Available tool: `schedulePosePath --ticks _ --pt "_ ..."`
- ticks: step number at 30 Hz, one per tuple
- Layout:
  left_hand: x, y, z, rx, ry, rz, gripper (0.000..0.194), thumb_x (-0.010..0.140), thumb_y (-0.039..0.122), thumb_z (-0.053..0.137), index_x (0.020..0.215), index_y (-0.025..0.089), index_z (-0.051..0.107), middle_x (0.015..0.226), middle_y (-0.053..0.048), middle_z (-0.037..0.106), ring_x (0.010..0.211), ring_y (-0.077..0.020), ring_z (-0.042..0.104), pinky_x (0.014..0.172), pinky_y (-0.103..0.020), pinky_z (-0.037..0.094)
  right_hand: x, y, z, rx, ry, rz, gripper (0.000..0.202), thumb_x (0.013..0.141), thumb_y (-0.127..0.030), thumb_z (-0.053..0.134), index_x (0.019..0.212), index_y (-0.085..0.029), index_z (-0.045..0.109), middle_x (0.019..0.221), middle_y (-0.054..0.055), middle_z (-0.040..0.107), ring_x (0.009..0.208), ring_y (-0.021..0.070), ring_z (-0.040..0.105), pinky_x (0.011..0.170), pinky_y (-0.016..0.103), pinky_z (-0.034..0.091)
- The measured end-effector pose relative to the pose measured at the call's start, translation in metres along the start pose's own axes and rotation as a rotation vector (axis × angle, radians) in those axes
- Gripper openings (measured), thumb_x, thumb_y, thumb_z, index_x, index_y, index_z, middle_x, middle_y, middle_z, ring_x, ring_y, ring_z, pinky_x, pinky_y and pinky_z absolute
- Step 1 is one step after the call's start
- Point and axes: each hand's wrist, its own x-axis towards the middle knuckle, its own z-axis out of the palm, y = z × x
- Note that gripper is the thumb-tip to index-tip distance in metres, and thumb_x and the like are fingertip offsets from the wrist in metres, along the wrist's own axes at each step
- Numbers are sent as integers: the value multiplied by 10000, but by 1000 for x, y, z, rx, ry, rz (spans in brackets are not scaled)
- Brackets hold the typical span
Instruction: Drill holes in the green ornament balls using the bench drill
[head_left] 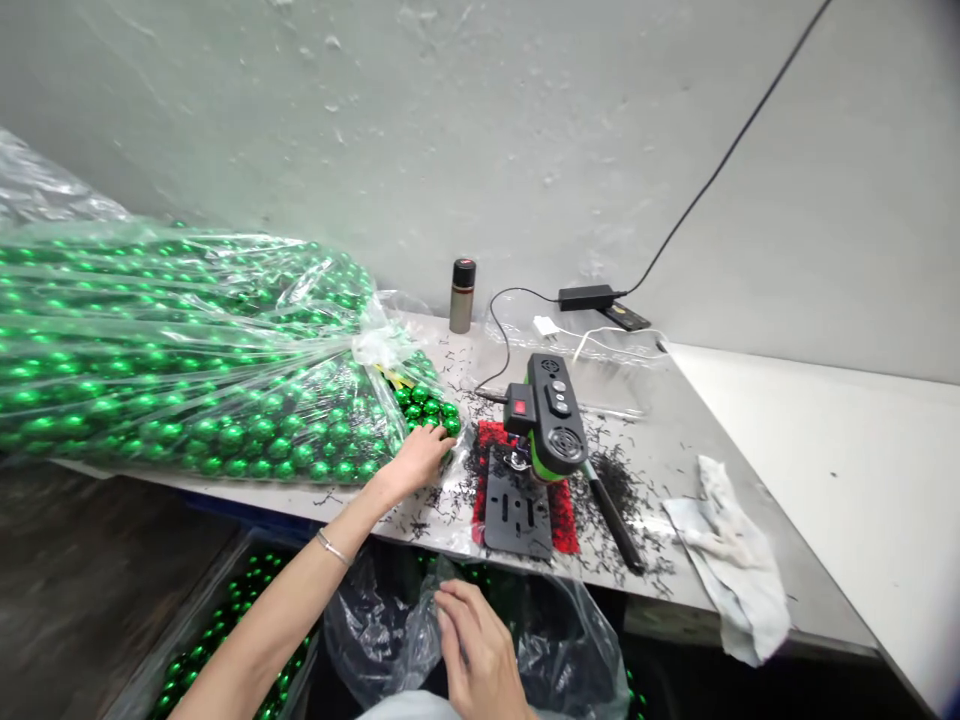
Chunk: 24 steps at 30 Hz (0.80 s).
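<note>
Shiny green balls [431,408] show at the mouth of a big clear plastic bag [307,390] lying on the table. My left hand [424,458], with a bracelet at the wrist, rests on them with fingers stretched out and a little apart; whether a ball sits under the fingertips is hidden. Low in front of me, my right hand [480,645] is closed, thumb and fingers together, beside an open clear liner bag [382,625] below the table edge. What it pinches, if anything, I cannot make out. A small black machine [556,410] stands right of my left hand, over a slotted plate [517,505].
Black scraps [615,490] litter the table around a red mat [564,515] and a black-handled tool [615,522]. A bottle [462,297], a power adapter [586,297] and a white glove [724,525] on a cloth lie about. A lined bin of green balls [225,620] stands lower left.
</note>
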Motion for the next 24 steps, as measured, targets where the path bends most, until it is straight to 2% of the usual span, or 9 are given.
schedulePosePath --ticks 4,7,9,12,15,17,20,24 --pt "-2 0 7 -28 54 -7 399 769 8 553 1110 165 687 1139 -152 631 992 -261 637 894 -391 515 -13 6 -10 -38 15 66 278 935 -106 462 1118 -206 646 1016 90 725 921 171 736 819 263 637" --pt "-8 4 0 -232 171 -38 381 803 100 588 1171 176 651 1219 -132 591 949 -229 636 861 -374 526 -24 9 -14 -53 12 90 269 942 -116 458 1116 -205 644 1023 93 722 928 176 735 820 278 638" --pt "-15 12 -6 -481 248 -156 366 827 233 644 1190 181 648 1103 -90 633 819 -192 631 783 -350 533 -33 12 -16 -60 10 104 263 946 -124 456 1111 -205 644 1022 93 721 926 178 736 809 280 640" --pt "-29 32 -7 -1024 296 -397 450 788 426 738 1154 171 676 853 -31 663 677 -150 610 652 -290 518 -45 17 -21 -75 -2 123 255 952 -134 450 1097 -206 648 1011 88 722 913 175 738 791 269 639" --pt "-41 60 5 -1579 276 -584 438 715 455 814 1024 164 707 833 -49 706 705 -146 657 636 -259 539 -52 20 -25 -98 -12 140 259 953 -135 446 1093 -210 651 1006 82 726 909 175 741 791 268 639" --pt "-45 78 17 -1809 256 -702 341 716 418 822 920 174 700 857 -67 728 757 -161 691 679 -271 574 -53 21 -27 -109 -16 144 262 951 -134 449 1100 -210 651 1013 83 728 917 176 741 797 270 639" --pt "-46 97 33 -1918 261 -789 252 739 388 801 843 194 679 863 -66 734 828 -179 714 758 -293 596 -51 21 -28 -101 -9 150 267 951 -132 447 1107 -204 652 1021 86 726 929 172 738 802 266 637" --pt "-40 106 47 -1744 270 -704 393 665 440 838 922 179 694 883 -58 734 795 -181 708 683 -278 569 -50 19 -28 -65 17 186 270 954 -137 445 1098 -206 662 1010 82 723 920 163 733 794 256 634"
